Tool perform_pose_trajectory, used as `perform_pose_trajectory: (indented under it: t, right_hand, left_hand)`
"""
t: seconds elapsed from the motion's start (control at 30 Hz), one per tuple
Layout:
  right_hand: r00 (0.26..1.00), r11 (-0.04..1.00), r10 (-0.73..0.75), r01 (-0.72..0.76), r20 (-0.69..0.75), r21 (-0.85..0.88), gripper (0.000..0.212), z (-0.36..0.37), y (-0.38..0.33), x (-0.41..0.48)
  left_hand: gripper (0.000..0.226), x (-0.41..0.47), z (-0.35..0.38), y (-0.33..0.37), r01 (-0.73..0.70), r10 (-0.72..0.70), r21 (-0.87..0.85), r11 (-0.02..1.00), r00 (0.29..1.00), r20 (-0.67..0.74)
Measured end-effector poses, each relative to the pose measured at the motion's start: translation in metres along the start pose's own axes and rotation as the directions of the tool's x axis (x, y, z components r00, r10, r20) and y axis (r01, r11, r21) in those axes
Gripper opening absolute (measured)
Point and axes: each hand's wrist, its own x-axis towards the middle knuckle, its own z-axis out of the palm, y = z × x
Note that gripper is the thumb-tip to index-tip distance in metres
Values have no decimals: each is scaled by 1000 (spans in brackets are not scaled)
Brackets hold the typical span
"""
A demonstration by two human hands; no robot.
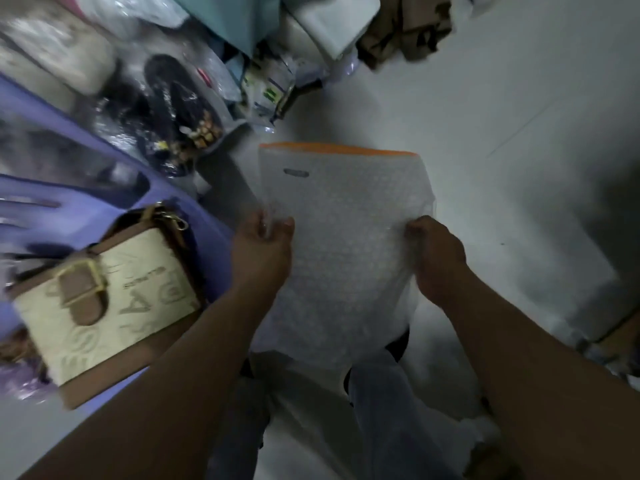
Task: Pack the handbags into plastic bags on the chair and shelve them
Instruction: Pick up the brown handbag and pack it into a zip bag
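Note:
I hold a white dotted plastic bag [341, 237] with an orange far edge and a cut-out handle slot out in front of me. My left hand [263, 247] pinches its left side, and my right hand [438, 258] grips its right side. A cream handbag [114, 306] with tan trim, a tan buckle strap and gold hardware lies on the purple plastic chair [166, 199] to my left, apart from both hands.
Wrapped bags and packets are piled at the back left, among them a dark bag in clear plastic [180, 105] and a cream bag [59, 60]. White packages [332, 26] and brown fabric [405, 29] lie at the top. Pale floor [519, 133] spreads to the right.

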Motion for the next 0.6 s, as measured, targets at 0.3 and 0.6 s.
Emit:
perform_pose_trajectory:
  t: [0.3, 0.6]
  right_hand:
    - [848, 676, -514, 494, 131, -546, 50, 107, -55, -135]
    - [734, 375, -408, 676, 542, -634, 43, 226, -9, -209]
  left_hand:
    - [34, -32, -161, 32, -164, 176, 464, 871, 984, 16]
    - [67, -14, -286, -32, -26, 380, 817, 576, 893, -240]
